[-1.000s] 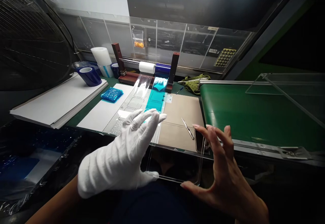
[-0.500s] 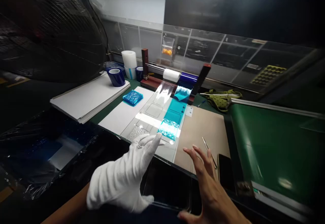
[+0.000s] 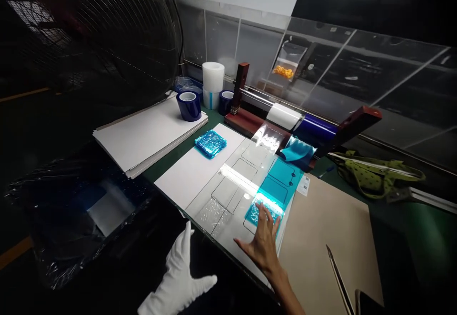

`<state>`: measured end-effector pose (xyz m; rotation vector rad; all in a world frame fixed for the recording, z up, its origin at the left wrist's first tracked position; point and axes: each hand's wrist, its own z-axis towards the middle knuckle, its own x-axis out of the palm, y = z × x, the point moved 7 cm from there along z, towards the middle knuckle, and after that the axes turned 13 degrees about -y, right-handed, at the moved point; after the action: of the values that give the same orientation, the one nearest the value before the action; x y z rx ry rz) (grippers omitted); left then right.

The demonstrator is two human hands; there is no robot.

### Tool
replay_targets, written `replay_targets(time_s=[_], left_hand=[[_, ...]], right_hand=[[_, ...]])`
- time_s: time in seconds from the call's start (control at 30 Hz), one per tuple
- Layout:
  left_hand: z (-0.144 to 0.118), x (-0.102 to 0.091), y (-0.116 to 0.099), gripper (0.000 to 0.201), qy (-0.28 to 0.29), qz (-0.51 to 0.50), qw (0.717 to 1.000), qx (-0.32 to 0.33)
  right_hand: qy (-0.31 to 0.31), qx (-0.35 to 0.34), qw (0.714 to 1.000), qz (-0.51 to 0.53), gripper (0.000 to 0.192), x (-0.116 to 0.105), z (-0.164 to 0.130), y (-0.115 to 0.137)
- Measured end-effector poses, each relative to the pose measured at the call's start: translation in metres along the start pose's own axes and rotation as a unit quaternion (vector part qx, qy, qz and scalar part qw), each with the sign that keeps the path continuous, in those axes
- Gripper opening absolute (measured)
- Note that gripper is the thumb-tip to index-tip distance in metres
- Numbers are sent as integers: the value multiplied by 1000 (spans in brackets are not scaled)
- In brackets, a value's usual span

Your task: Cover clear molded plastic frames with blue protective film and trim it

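Blue film (image 3: 264, 211) (partly hidden) lies under the right hand (image 3: 263, 244).

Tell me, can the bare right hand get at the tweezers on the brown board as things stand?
Probably yes. The right hand rests open on the blue film piece, and the tweezers lie uncovered on the brown board just to its right, with nothing between them.

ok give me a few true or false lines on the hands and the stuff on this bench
1. The bare right hand rests on the crinkled teal film piece. True.
2. The white-gloved left hand grips the metal tweezers. False: it holds nothing; the tweezers lie on the brown board.
3. A dark blue tape roll stands on the white sheet stack. True.
4. The crinkled blue square pad is in the right hand. False: it lies apart, on white paper.
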<state>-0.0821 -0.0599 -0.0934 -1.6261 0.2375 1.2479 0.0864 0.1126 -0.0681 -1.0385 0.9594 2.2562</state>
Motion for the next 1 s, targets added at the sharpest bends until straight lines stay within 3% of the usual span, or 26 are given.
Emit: replay_targets(time_s=[0.17,0.33,0.6,0.8,0.9,1.0], left_hand=[[-13,23,34,117,-34,0,996,-78],[-2,26,46,112,-15,4,997,-78],[14,25,47,107,17,-2,997,-72],[19,25,45,107,21,25,997,-63],[23,20,42,103,5,43,998,-40],[30,16,41,99,-15,59,998,-25]], right_hand=[[-31,12,999,-41,101,55,35,-10],[-14,0,999,-50,92,77,52,-11],[11,-18,998,-55,87,84,57,-16],[51,-4,997,-62,102,90,54,-21],[53,19,996,-75,105,79,51,-23],[4,82,992,-95,86,49,39,-36]])
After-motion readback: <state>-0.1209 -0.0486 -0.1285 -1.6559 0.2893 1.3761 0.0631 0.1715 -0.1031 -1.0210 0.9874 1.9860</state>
